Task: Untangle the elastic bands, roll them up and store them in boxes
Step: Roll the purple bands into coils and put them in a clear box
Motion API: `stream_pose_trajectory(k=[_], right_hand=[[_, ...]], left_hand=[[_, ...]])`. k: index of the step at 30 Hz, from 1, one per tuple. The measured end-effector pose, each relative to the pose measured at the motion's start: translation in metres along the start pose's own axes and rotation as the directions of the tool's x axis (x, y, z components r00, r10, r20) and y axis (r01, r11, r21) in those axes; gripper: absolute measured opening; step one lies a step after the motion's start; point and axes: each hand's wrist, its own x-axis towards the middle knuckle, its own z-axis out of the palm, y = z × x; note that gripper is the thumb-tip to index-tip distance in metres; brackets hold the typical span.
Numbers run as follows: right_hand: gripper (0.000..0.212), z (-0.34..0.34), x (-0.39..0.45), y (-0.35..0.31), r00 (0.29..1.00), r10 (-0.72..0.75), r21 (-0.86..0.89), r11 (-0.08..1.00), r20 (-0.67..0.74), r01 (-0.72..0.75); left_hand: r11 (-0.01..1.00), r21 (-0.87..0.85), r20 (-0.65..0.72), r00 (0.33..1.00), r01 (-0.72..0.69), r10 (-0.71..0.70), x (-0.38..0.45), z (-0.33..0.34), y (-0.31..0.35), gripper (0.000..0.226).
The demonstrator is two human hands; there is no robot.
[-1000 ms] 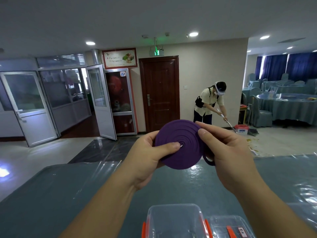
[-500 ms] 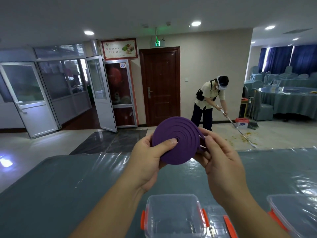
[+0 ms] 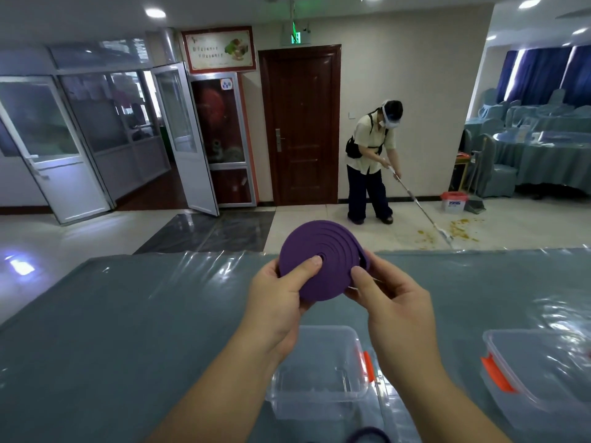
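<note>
A purple elastic band (image 3: pixel 323 251) is wound into a flat spiral coil, held up above the table. My left hand (image 3: pixel 281 302) grips the coil from the left, thumb pressed on its centre. My right hand (image 3: pixel 388 298) pinches the coil's right edge and loose outer end. Below the hands stands an open clear plastic box (image 3: pixel 319 372) with orange latches. A second clear box (image 3: pixel 540 372) with an orange latch sits at the right. A bit of another purple band (image 3: pixel 367 435) shows at the bottom edge.
The table (image 3: pixel 128 330) wears a grey-blue cloth under clear plastic film. Beyond its far edge a person (image 3: pixel 371 161) mops a spill on the tiled floor. Doors stand at the left, covered banquet tables at the far right.
The camera has tilted down, showing more of the table and both boxes. The coil stays in both hands; my right fingers have shifted along its right edge.
</note>
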Motion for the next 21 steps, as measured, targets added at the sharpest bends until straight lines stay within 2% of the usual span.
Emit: stream_pose_trajectory(k=[3, 6, 9, 14, 21], right_hand=[[0.026, -0.008, 0.000, 0.010, 1.000, 0.004, -0.036, 0.999, -0.010, -0.005], [0.017, -0.013, 0.000, 0.022, 0.998, 0.053, 0.004, 0.999, -0.045, -0.053], [0.013, -0.013, 0.000, 0.032, 0.991, 0.113, 0.038, 0.993, -0.067, -0.111], [0.025, -0.004, 0.002, 0.051, 0.950, 0.306, 0.126, 0.947, -0.063, -0.297], [0.029, 0.007, 0.018, 0.099, 0.908, 0.396, 0.077, 0.918, -0.139, -0.389]], left_hand=[[0.999, -0.029, -0.043, 0.998, 0.044, -0.046, 0.002, -0.001, -0.015, 0.036], [0.995, -0.046, -0.067, 0.994, 0.088, -0.091, 0.003, -0.003, -0.028, 0.031], [0.990, -0.064, -0.091, 0.987, 0.127, -0.133, 0.005, -0.010, -0.038, 0.036], [0.983, -0.078, -0.124, 0.977, 0.164, -0.173, 0.017, -0.025, -0.055, 0.040], [0.946, -0.090, -0.113, 0.940, 0.313, -0.322, 0.048, -0.055, -0.086, 0.039]])
